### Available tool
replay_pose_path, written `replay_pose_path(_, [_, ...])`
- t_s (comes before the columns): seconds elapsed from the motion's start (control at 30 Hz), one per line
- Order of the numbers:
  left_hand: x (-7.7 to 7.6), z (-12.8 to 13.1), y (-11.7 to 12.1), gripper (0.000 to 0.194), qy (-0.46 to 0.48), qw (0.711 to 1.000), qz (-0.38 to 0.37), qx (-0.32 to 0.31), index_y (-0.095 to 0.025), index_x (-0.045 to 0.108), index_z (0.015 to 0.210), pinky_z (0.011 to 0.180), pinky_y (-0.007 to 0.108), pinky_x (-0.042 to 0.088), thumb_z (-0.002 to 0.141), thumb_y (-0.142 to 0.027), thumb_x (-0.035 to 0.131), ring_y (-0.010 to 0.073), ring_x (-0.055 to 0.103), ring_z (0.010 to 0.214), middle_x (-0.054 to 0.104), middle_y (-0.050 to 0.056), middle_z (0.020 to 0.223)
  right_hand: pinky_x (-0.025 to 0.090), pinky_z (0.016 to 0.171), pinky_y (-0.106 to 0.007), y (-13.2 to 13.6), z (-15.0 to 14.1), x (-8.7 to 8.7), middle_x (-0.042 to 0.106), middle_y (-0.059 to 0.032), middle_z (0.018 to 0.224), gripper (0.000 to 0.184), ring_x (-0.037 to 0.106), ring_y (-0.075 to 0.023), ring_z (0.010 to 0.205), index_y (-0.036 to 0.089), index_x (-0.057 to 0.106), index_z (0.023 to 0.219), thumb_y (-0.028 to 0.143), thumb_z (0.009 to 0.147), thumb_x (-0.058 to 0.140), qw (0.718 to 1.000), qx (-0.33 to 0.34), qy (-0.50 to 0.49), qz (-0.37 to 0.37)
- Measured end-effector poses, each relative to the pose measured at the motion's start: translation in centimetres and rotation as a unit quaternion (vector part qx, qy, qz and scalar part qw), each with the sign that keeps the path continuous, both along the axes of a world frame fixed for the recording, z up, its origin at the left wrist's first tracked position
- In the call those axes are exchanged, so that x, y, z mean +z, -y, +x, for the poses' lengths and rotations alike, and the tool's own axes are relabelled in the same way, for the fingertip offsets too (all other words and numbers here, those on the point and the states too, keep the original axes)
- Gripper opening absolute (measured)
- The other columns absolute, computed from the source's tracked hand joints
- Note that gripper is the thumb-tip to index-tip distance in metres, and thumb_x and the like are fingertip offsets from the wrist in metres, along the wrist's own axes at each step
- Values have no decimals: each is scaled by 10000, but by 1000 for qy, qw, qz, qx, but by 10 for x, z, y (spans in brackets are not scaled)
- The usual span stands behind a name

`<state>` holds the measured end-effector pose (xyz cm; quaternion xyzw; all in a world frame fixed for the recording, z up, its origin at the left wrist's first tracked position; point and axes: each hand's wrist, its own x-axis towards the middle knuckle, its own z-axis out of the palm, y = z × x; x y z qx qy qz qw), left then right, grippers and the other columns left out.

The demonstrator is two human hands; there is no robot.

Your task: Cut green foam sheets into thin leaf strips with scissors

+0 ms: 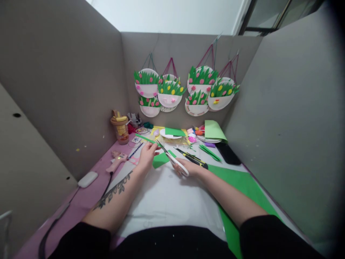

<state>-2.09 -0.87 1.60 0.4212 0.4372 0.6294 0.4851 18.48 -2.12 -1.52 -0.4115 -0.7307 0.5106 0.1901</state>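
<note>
Scissors (172,159) with white handles sit gripped in the right hand (188,167); left hand (147,155) fingers pinch green paper (161,159).

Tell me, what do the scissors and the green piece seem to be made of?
Scissors in the right hand: blades look like grey metal, thin and dull; handles look like white plastic, smooth. Green piece by the left hand: probably paper or thin foam sheet, flat, matte, with straight cut edges.
</note>
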Motion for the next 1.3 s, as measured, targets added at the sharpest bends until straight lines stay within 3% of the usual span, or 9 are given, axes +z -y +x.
replay_pose_path(0.6, [3,-2,0,328,0,1000,-9,-27,-157,508,689,576,230,452,623,-426,683,172,613,748,570,16,701,402,495,-207,6,4,14,560,11,672,296,518,-102,560,174,523,859,463,803,558,998,11,37,45])
replay_pose_path(1.03, [1,-4,-2,330,-11,999,-11,-34,-156,524,680,589,241,458,612,-437,683,172,618,739,598,21,704,384,442,-201,5,1,18,502,41,620,223,477,-84,494,184,479,791,377,758,588,1000,-4,13,-24])
replay_pose_path(1.3, [1,-5,-3,355,-11,999,-14,-45,-153,526,685,581,235,453,597,-446,704,175,621,744,591,24,702,382,432,-199,4,4,17,511,39,601,266,481,-88,490,173,488,800,402,739,608,1000,-11,19,-18])
